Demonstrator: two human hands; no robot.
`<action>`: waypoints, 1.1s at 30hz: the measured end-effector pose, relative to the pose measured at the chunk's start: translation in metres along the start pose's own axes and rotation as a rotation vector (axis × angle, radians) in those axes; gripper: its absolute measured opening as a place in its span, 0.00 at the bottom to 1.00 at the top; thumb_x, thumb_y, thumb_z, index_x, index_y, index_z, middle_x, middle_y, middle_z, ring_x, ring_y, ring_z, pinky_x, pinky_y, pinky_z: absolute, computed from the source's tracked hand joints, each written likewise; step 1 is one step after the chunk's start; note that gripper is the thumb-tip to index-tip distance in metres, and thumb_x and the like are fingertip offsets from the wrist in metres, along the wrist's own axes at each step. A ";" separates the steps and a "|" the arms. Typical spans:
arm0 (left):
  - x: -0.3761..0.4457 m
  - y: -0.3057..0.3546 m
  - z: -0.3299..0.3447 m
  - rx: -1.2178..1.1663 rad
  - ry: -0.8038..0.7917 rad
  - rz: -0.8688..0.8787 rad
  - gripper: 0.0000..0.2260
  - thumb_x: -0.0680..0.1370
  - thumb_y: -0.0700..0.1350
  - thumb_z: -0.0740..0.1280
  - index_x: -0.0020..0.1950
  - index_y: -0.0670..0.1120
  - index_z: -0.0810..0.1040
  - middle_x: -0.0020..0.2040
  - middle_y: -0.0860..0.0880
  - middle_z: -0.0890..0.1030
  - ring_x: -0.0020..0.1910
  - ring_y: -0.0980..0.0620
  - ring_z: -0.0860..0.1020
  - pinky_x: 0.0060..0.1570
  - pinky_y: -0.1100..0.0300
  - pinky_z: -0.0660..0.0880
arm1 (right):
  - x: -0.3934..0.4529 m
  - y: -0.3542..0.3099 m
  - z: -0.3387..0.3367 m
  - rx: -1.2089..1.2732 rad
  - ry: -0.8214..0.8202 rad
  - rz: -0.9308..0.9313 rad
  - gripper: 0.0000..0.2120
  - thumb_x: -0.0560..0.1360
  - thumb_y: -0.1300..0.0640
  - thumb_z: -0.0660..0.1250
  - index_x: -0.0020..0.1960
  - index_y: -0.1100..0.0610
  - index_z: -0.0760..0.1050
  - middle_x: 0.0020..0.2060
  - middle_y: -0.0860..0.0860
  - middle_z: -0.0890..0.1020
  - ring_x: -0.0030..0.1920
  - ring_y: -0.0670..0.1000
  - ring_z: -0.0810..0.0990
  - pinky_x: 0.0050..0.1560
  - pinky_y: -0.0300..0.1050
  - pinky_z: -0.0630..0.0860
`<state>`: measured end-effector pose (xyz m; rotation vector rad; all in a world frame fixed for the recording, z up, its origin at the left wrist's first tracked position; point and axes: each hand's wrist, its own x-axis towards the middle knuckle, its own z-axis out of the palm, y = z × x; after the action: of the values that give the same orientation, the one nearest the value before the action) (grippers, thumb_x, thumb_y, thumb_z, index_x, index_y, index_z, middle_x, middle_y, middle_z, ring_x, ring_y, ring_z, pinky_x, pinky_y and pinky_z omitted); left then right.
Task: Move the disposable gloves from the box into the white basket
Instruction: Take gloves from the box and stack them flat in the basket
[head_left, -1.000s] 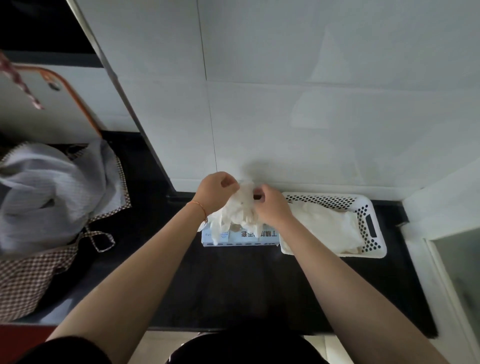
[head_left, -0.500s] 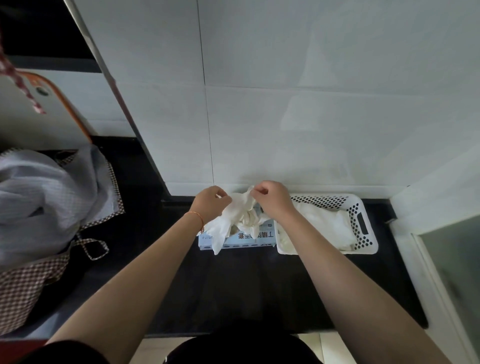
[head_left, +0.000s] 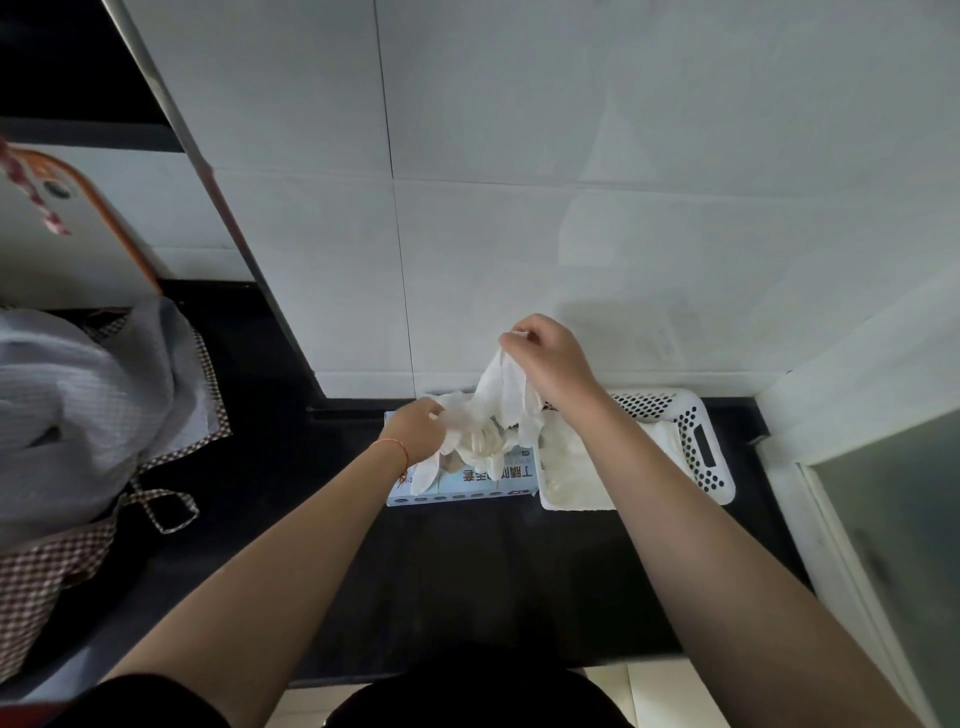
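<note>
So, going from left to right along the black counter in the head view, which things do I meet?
Grey cloth with checked brown trim → light blue cardboard glove box → white perforated plastic basket.

You're in a home kitchen: black surface (head_left: 467, 571) against white wall tiles (head_left: 571, 208), a checked-trim apron (head_left: 78, 415) heaped at left, an orange-rimmed cutting board (head_left: 67, 239) leaning behind it.
</note>
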<state>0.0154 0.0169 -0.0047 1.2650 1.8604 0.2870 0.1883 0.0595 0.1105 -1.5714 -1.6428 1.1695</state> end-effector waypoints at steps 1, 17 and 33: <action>-0.006 0.006 -0.007 -0.048 0.097 0.015 0.15 0.79 0.40 0.57 0.63 0.47 0.76 0.57 0.46 0.79 0.43 0.50 0.77 0.41 0.59 0.72 | 0.000 0.000 -0.001 -0.008 -0.019 -0.003 0.05 0.75 0.57 0.66 0.49 0.58 0.77 0.36 0.47 0.75 0.35 0.45 0.72 0.37 0.37 0.68; -0.038 0.059 -0.052 -0.336 -0.008 0.346 0.04 0.76 0.41 0.70 0.43 0.49 0.82 0.37 0.53 0.81 0.35 0.57 0.75 0.39 0.65 0.71 | 0.005 0.004 -0.030 -0.213 -0.228 -0.015 0.07 0.77 0.60 0.67 0.52 0.51 0.80 0.37 0.50 0.77 0.39 0.51 0.79 0.45 0.48 0.80; -0.053 0.070 -0.039 -0.371 -0.191 0.346 0.12 0.71 0.47 0.68 0.51 0.43 0.80 0.41 0.47 0.83 0.39 0.51 0.79 0.44 0.57 0.76 | -0.002 -0.012 -0.038 0.022 0.045 -0.027 0.03 0.75 0.57 0.71 0.49 0.54 0.80 0.41 0.48 0.81 0.40 0.45 0.78 0.41 0.37 0.72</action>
<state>0.0394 0.0145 0.0882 1.2953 1.3461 0.6414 0.2165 0.0664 0.1382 -1.5457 -1.6123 1.1264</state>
